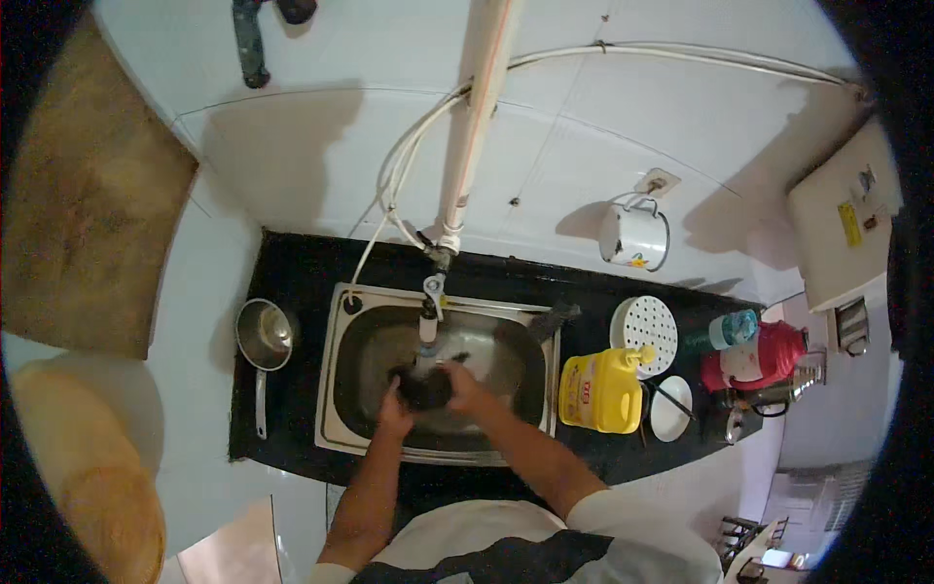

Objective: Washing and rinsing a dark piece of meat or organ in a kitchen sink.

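Observation:
Both of my hands grip a dark, rounded piece, seemingly a bowl (425, 390), inside a stainless steel sink (525, 409). My left hand (395, 410) holds its left side, and my right hand (462, 388) has the right side. Directly above it is the spout of a tap (428, 328), and what looks like water runs down onto the dark piece. Its inside is too dark to make out. A dark cloth or scrap (553, 321) lies over the sink's upper right corner.
Left of the sink sits a metal saucepan (266, 336) on the black counter (292, 270). To the right stand a yellow detergent jug (600, 390), a perforated white plate (646, 332), a white bowl (671, 412), a plastic bottle (733, 328) and a red flask (759, 358). An enamel mug (633, 237) hangs on the wall.

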Demonstrator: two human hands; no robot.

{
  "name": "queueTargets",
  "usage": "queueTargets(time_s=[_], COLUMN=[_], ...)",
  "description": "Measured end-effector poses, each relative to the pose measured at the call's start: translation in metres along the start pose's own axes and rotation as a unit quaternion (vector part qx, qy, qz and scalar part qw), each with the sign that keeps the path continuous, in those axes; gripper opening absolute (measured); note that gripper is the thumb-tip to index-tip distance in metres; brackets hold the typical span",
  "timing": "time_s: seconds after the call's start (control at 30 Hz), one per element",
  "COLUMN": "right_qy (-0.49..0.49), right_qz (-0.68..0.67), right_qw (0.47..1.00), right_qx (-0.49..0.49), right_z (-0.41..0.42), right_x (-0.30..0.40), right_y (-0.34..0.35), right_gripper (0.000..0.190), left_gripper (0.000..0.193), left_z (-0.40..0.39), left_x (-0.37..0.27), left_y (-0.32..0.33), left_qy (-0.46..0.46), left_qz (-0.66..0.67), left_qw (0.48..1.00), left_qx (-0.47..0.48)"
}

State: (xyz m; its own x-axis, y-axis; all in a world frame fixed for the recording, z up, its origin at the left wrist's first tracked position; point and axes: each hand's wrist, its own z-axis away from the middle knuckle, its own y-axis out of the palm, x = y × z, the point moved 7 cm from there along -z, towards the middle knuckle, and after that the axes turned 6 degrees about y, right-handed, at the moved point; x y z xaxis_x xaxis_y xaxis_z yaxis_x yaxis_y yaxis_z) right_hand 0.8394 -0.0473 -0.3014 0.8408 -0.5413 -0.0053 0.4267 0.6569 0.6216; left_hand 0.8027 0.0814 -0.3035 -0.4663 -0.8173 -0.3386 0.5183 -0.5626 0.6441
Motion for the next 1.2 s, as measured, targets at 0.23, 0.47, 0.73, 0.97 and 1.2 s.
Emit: queueTargets(time_s=[0.23,0.47,0.73,0.97,1.2], right_qy=[-0.270,-0.336,-0.329,-0.173,-0.534], right_qz=[0.705,0.596,0.407,0.443,0.467], right_qw=[0.620,0.650,0.812,0.879,0.677], right_qx=[-0.212,-0.331,-0.257,0.004,-0.196], right_z=[0.049,0.050,-0.027,0.037,0.209], right_x=[-0.052,0.004,0.074,-0.025,0.076], right_y=[0.093,0.077,-0.086,0.043,0.174], right_gripper=[0.028,0.039,0.026,0.012,0.011], left_gripper=[0.054,0.051,0.063,0.054,0.044], left_z=[-0.047,0.046,0.028,0.026,0.000], left_x=[0.008,-0.014,-0.028,-0.006,-0.005], left_y=[-0.048,0.095,0.072,0.055,0.068], left_qy=[0.066,0.049,0.043,-0.026,0.004], left_qz=[0.053,-0.108,-0.148,0.011,0.079], left_qw=[0.987,0.993,0.988,0.999,0.996], left_qx=[0.135,-0.004,0.005,0.023,0.029])
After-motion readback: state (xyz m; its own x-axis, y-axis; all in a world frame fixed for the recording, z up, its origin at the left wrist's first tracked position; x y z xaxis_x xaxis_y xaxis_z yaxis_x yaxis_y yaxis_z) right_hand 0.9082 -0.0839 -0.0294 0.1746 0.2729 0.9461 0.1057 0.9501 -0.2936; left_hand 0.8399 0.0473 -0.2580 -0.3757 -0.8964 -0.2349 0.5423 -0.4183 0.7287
